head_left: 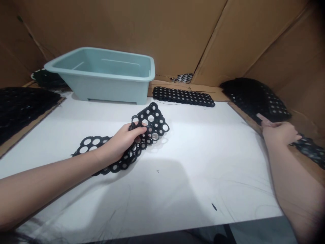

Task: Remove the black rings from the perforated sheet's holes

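Along the white table's left edge, black perforated sheets lie piled on cardboard; a pale teal plastic tub stands at the far edge. Mid-table, the left hand clenches a floppy black perforated sheet. At the right edge, the open, seemingly empty right hand rests beside another black pile, below cardboard walls.

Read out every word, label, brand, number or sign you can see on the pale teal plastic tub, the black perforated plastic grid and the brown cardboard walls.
None is readable.
The pale teal plastic tub, the black perforated plastic grid in the left hand and the brown cardboard wall show no text.
The black-and-white striped scrap is too small and blurred to tell.
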The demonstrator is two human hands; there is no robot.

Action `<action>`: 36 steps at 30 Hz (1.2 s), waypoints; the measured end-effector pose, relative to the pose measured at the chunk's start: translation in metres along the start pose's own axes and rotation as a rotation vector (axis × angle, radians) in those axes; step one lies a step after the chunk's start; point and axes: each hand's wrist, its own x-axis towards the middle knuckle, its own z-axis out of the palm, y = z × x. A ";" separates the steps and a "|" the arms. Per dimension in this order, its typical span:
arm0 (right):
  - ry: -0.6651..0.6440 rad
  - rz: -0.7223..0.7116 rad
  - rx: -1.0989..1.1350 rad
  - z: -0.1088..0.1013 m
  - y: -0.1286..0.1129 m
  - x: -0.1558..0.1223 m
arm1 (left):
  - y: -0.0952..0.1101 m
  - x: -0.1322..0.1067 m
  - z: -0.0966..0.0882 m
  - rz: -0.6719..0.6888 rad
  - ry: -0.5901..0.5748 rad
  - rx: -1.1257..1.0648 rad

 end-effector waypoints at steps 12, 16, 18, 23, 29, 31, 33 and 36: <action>-0.245 -0.391 -0.050 0.003 -0.057 -0.039 | 0.000 0.000 0.000 -0.030 -0.011 -0.032; -0.323 -0.534 -0.004 0.000 -0.064 -0.053 | 0.000 -0.001 -0.001 -0.026 -0.014 -0.031; -0.343 -0.586 0.025 -0.002 -0.068 -0.059 | -0.001 -0.001 -0.001 -0.028 -0.015 -0.031; -0.436 -0.714 0.128 -0.022 -0.106 -0.103 | 0.000 -0.001 0.000 -0.029 -0.010 -0.018; -0.790 -1.160 0.472 -0.070 -0.192 -0.208 | 0.004 -0.003 0.004 0.010 -0.063 -0.105; -0.846 -1.236 0.470 -0.077 -0.211 -0.231 | 0.004 -0.003 0.004 0.022 -0.052 -0.097; -0.840 -1.268 0.459 -0.079 -0.221 -0.241 | 0.004 -0.003 0.004 0.037 -0.043 -0.083; -0.752 -1.262 0.500 -0.080 -0.222 -0.241 | 0.002 -0.002 0.003 0.057 -0.044 -0.067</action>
